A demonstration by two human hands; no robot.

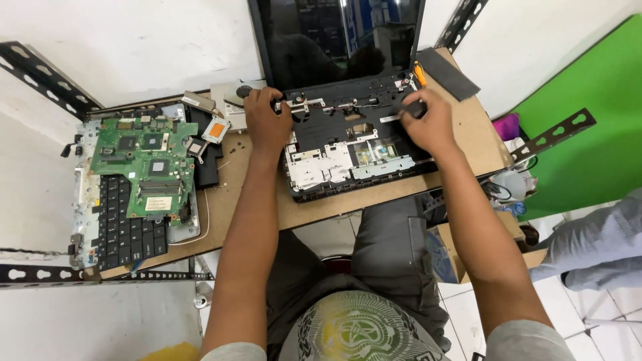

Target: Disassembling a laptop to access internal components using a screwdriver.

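Right now the left hand [266,119] rests curled on the rear left corner of the opened laptop base [348,150], fingers bent around the hinge area; whether it grips anything is hard to tell. The right hand [428,124] is closed around a small dark tool [411,107] near the right hinge. The base lies on the wooden board [321,210], its screen [338,37] upright behind. This looks like hinge work on the stripped shell; any further move there seems to call for a steadying left hand and careful tool placement. Leftward lie a green circuit board [144,167] upon a keyboard [130,230]. The tool's tip is hidden.
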